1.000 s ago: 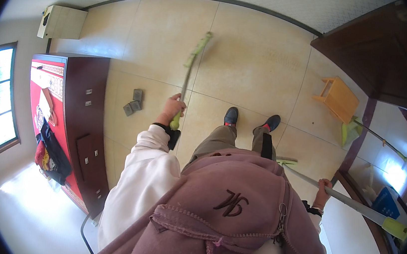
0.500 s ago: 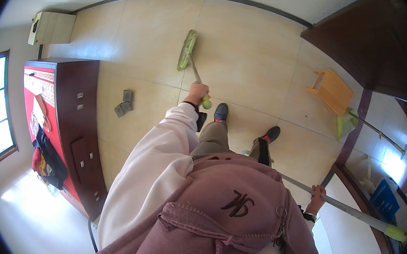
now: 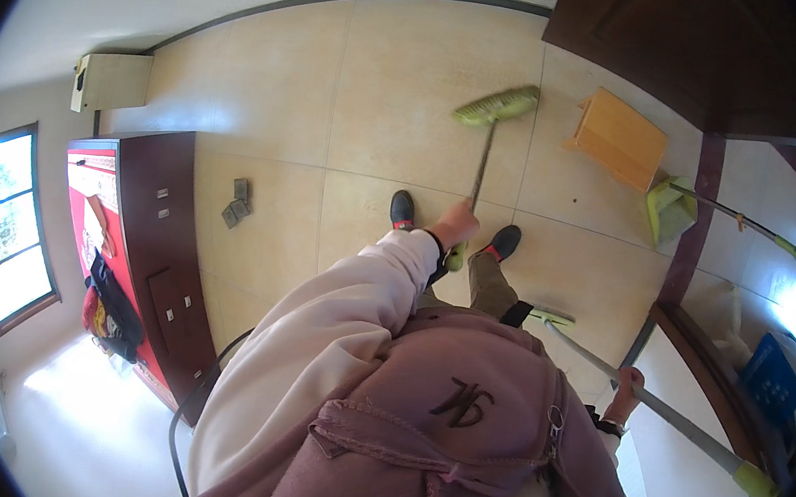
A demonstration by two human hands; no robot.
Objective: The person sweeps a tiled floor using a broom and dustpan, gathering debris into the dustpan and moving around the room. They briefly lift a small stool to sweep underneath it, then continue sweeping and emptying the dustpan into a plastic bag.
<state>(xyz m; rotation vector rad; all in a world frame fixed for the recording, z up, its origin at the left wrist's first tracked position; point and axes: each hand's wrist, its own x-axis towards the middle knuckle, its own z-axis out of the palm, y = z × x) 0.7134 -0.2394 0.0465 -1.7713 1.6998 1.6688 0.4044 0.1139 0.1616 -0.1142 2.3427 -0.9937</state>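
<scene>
Left hand clenched on green-headed broom; right hand grasping grey pole. Advice: short strokes over beige tile floor, bristles flat.

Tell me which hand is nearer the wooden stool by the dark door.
Left. The left hand grips the broom handle in front of the feet, left of and below the wooden stool. The right hand holds a long grey handle lower right, farther away.

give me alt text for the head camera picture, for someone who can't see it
Seen from above, a person in a pale hooded top sweeps a tan tiled floor, the left hand gripping a broom with a green head stretched out ahead. The right hand holds a second long grey handle at the side. A small wooden stool and a green dustpan stand nearby.
</scene>
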